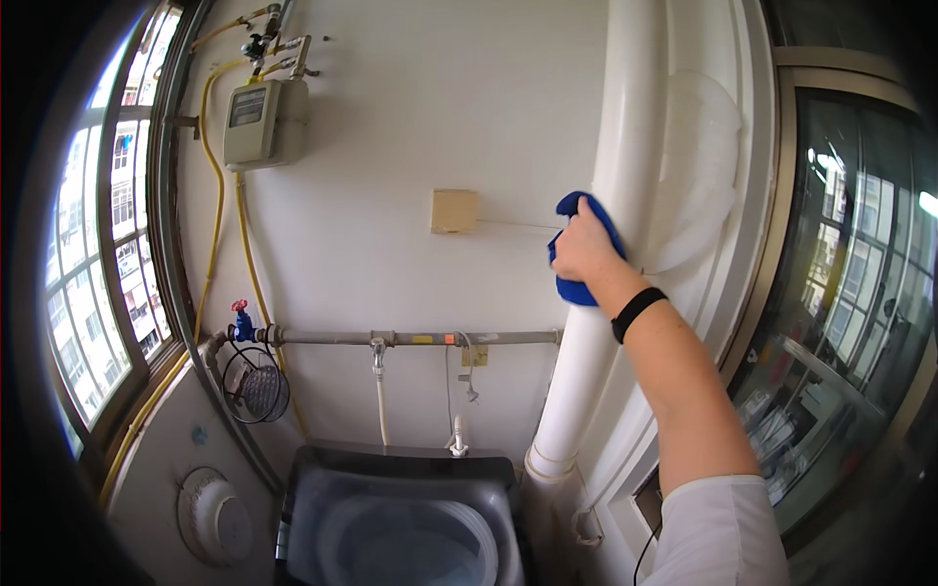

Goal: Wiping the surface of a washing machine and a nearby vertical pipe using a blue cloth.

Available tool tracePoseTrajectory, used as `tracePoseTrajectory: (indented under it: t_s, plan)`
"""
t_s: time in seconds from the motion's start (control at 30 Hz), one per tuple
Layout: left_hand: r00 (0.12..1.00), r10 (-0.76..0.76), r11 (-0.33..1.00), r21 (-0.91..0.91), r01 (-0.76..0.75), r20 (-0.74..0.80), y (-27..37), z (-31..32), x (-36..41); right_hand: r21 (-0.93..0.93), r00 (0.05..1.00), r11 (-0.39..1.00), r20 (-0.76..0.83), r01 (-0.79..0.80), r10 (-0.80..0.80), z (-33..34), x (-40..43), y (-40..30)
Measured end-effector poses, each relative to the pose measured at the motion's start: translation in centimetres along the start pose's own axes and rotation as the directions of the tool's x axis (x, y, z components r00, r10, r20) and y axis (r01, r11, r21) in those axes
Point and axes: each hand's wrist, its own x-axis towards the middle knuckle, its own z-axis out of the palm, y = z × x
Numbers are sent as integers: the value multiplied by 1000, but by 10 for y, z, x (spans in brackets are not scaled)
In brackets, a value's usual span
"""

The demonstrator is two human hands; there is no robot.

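My right hand [582, 245] presses a blue cloth [575, 291] against a thick white vertical pipe [632, 146]. The cloth wraps partly around the pipe, and the fingers are curled over it. A black band [639, 313] circles the wrist below. Left of the hand, a small beige box [454, 211] is fixed to the white wall, and a thin wire runs from it towards the cloth. My left hand is out of view.
Below stands a top-loading washing machine [407, 469] with a translucent lid. A grey horizontal pipe [322, 338] crosses the wall, with a blue valve [244, 326] at its left. A gas meter [253, 124] hangs upper left beside a barred window [95, 278]. Glass doors [843, 293] line the right.
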Motion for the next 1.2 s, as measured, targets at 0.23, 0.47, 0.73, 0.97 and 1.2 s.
tracePoseTrajectory:
  t_s: [0.23,0.47,0.73,0.97,1.2]
  plan:
    - [998,-10,995,-94,15,55,-29,-4,-4,304,934,952,-350,42,71,28,-36,-18]
    - [993,88,990,-115,-78,85,-24,-3,3,570,737,814,-598,114,316,30,-74,-7]
    - [988,112,980,-173,-93,103,-10,-2,3,952,469,298,-293,66,833,51,-100,-15]
    - [986,124,968,-232,-96,112,50,-14,23,789,460,-398,168,467,872,59,-134,8]
    - [925,345,891,-366,-268,162,151,-35,69,461,548,-634,322,622,772,66,-169,-39]
